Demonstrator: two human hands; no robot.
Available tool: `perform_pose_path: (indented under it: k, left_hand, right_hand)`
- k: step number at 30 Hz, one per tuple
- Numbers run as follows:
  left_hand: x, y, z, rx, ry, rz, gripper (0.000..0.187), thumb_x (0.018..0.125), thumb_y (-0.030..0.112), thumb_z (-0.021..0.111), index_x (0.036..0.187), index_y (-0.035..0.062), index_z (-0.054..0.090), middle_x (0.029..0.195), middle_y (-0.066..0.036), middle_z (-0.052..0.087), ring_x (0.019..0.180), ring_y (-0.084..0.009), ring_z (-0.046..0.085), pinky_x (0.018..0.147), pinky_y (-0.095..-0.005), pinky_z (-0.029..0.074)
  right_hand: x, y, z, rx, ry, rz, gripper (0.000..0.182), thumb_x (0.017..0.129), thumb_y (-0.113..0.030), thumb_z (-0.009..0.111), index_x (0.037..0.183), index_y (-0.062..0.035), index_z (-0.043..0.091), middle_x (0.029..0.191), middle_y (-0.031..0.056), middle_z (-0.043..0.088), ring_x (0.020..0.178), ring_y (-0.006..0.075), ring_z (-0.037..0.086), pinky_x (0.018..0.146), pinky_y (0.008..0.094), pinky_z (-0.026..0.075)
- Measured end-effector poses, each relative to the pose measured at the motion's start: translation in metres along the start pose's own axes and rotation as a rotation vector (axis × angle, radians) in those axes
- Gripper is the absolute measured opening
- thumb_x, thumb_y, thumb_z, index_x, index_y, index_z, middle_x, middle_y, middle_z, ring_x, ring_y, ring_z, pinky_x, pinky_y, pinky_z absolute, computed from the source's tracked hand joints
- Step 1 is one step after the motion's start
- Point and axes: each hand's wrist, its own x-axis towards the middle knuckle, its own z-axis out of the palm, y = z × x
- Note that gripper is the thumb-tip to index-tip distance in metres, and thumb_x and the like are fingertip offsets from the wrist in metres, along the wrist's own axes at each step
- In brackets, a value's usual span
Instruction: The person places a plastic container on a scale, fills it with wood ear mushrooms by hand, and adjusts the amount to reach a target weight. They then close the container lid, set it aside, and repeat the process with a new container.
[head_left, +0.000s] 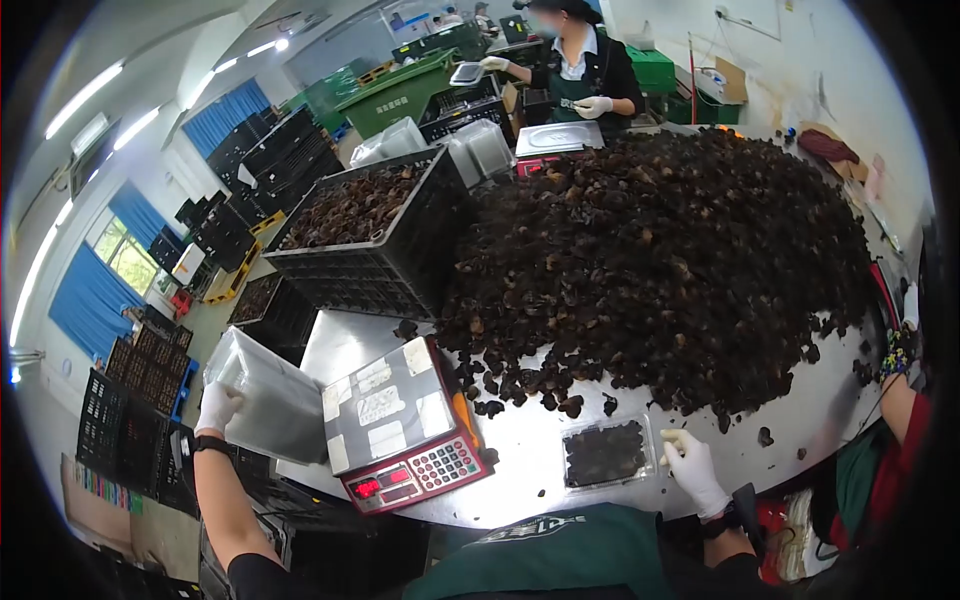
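My left hand (218,410), in a white glove, has its fingers closed on the edge of a stack of clear plastic trays (268,395) left of the scale. My right hand (692,470), also gloved, is beside the right edge of a clear tray (606,454) filled with dark, mushroom-like pieces; its fingers are apart and hold nothing. Between my hands stands a red scale (410,430) with a grey platform and a lit red display. A large pile of the same dark pieces (660,270) covers much of the metal table.
A black crate (360,235) of brown pieces stands at the back left of the table. Across the table, a co-worker (575,75) holds a clear tray near a second scale (560,140). Another person's arm (900,400) is at the right edge.
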Motion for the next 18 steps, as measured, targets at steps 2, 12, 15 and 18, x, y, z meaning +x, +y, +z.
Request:
perform_pose_path:
  k: [2,12,15,18]
  left_hand:
    - [-0.011,0.025,-0.011,0.03,0.087,-0.028,0.019,0.06,0.014,0.079,0.073,0.0011,0.074,0.066,-0.016,0.069,0.061,-0.0266,0.069,0.064,-0.0348,0.055]
    - [-0.003,0.063,-0.055,-0.117,0.56,0.045,0.007,0.076,0.004,0.07,0.083,0.0005,0.069,0.078,-0.014,0.069,0.07,-0.0245,0.068,0.069,-0.0331,0.052]
    - [-0.022,0.149,-0.07,-0.192,0.714,0.097,0.009,0.085,0.002,0.064,0.093,0.0005,0.068,0.086,-0.015,0.07,0.076,-0.0241,0.068,0.073,-0.0332,0.052]
    - [-0.05,0.224,-0.046,-0.308,0.671,0.244,0.014,0.088,0.003,0.064,0.1,-0.0012,0.069,0.091,-0.015,0.071,0.085,-0.0249,0.069,0.078,-0.0325,0.052]
  right_hand:
    - [0.0,-0.007,0.001,-0.02,-0.012,0.01,0.023,0.091,-0.009,0.059,0.112,-0.0022,0.066,0.069,0.0085,0.07,0.057,0.013,0.064,0.055,0.0282,0.05]
    - [0.007,-0.013,-0.004,-0.042,0.008,0.04,0.023,0.09,-0.009,0.059,0.111,-0.0032,0.067,0.07,0.0087,0.07,0.059,0.0133,0.064,0.057,0.0284,0.05]
    - [0.01,-0.028,-0.001,0.001,0.012,0.074,0.022,0.09,-0.011,0.061,0.109,-0.0053,0.069,0.073,0.0117,0.07,0.064,0.0179,0.067,0.062,0.031,0.052]
    - [0.021,-0.028,0.009,0.019,0.076,-0.023,0.022,0.089,-0.011,0.061,0.108,-0.0057,0.069,0.081,0.0149,0.071,0.073,0.0209,0.071,0.068,0.0321,0.054]
